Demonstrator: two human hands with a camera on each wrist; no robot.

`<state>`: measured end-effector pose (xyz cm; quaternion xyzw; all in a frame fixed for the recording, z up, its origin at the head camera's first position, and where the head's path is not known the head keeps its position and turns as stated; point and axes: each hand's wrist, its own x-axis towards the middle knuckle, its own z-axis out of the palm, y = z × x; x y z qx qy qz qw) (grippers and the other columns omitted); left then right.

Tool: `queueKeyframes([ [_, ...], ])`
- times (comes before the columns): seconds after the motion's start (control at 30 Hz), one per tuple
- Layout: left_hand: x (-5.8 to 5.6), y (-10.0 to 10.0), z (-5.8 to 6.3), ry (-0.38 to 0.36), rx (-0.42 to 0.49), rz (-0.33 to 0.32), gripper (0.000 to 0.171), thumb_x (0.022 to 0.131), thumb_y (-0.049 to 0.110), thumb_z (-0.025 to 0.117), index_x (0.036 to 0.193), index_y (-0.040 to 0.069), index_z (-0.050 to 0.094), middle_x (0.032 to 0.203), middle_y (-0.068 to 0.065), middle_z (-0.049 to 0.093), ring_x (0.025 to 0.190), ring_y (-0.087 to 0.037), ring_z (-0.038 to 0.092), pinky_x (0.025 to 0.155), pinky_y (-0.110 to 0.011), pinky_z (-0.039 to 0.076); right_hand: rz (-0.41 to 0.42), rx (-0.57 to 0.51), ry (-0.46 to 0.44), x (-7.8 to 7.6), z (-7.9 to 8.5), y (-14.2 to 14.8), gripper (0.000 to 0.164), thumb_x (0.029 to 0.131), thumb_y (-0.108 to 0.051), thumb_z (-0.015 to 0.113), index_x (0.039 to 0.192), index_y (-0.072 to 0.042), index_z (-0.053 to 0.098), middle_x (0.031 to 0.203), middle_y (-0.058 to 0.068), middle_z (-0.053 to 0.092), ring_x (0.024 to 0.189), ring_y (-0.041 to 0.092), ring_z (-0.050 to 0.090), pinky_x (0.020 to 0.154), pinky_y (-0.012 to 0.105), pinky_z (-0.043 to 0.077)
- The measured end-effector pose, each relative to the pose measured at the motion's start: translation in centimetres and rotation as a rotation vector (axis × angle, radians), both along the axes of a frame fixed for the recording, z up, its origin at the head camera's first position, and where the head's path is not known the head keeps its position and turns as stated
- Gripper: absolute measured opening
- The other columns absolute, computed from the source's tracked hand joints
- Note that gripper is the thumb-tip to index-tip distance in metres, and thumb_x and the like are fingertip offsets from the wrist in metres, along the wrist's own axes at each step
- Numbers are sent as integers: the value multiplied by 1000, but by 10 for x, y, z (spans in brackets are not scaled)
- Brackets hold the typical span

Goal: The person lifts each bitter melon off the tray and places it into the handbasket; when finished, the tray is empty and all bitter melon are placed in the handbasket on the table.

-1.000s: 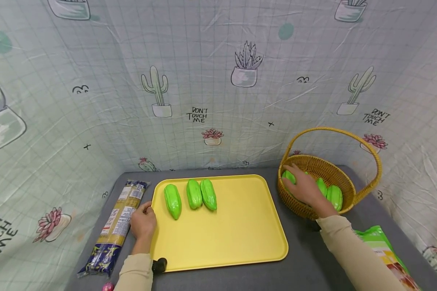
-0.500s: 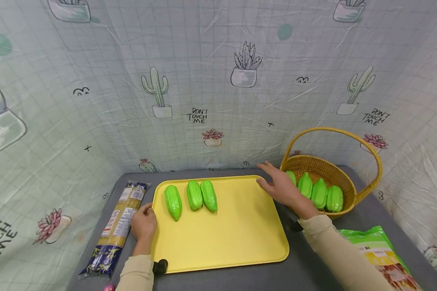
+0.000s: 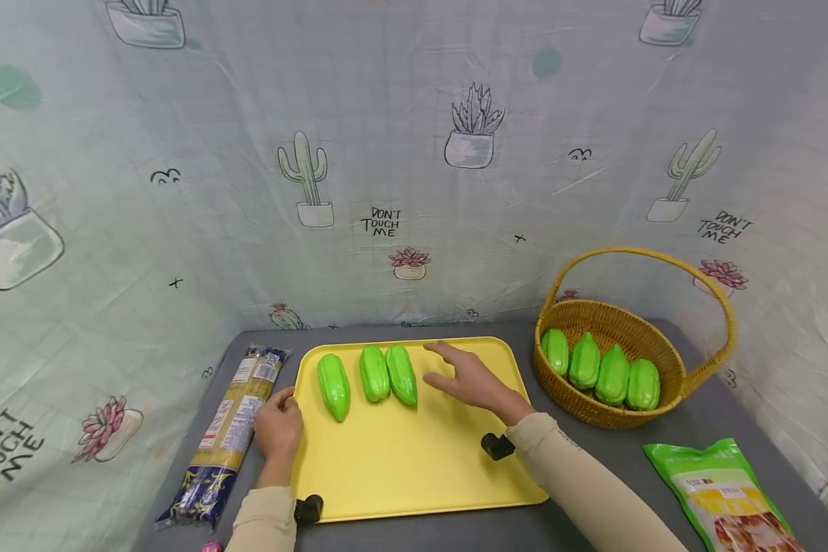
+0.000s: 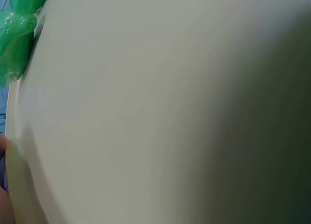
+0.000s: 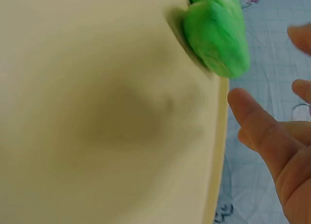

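A yellow tray (image 3: 386, 468) lies on the grey table with three glossy green ridged fruits near its back edge. One fruit (image 3: 334, 387) is at the left; a middle fruit (image 3: 374, 373) and a right fruit (image 3: 402, 376) lie side by side. My left hand (image 3: 278, 424) grips the tray's left rim with bent fingers. Over the tray, just right of the paired fruits, my right hand (image 3: 471, 377) has thumb and fingers spread, holding nothing. In the right wrist view its fingers (image 5: 262, 127) are apart from a green fruit (image 5: 216, 37).
A wicker basket (image 3: 559, 391) with a tall handle stands at the back right, several green fruits inside. Left of the tray lies a long pasta pack (image 3: 231, 422). A green food bag (image 3: 721, 491) lies at the front right. Patterned cloth (image 3: 414, 153) hangs behind.
My right hand has come out of the basket and moved left over the tray, beside the paired fruits. My left hand stays at the tray's rim.
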<state>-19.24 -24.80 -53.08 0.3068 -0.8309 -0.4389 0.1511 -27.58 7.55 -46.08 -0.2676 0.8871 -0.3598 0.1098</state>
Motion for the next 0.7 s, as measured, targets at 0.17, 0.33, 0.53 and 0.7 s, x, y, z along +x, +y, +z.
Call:
queueKeyframes([
  [0.17, 1, 0, -1, 6, -6, -1, 37, 104, 14, 44, 129, 2, 68, 125, -26, 68, 110, -48, 63, 89, -60, 48, 12, -39, -96, -2, -10, -16, 72, 97, -38, 69, 158, -17, 39, 167, 19, 29, 144, 46, 44, 113, 61, 42],
  [0.33, 1, -1, -1, 17, -9, 15, 36, 104, 14, 45, 128, 3, 69, 125, -25, 69, 111, -49, 62, 91, -61, 47, 18, -52, -152, -5, -14, -28, 78, 94, -40, 73, 160, -20, 36, 169, 17, 23, 148, 43, 39, 114, 61, 41],
  [0.53, 0, -1, 3, -1, 1, 10, 36, 104, 14, 45, 129, 3, 69, 127, -25, 68, 112, -48, 62, 92, -60, 47, 20, -49, -172, -7, -22, -39, 79, 94, -38, 74, 161, -21, 35, 169, 22, 21, 149, 45, 37, 114, 61, 41],
  [0.7, 0, -2, 4, -18, 9, 5, 37, 105, 15, 44, 131, 4, 68, 127, -25, 68, 112, -47, 62, 91, -59, 49, 24, -17, -152, -8, -26, -46, 81, 92, -37, 76, 160, -20, 36, 168, 23, 22, 156, 40, 24, 119, 60, 35],
])
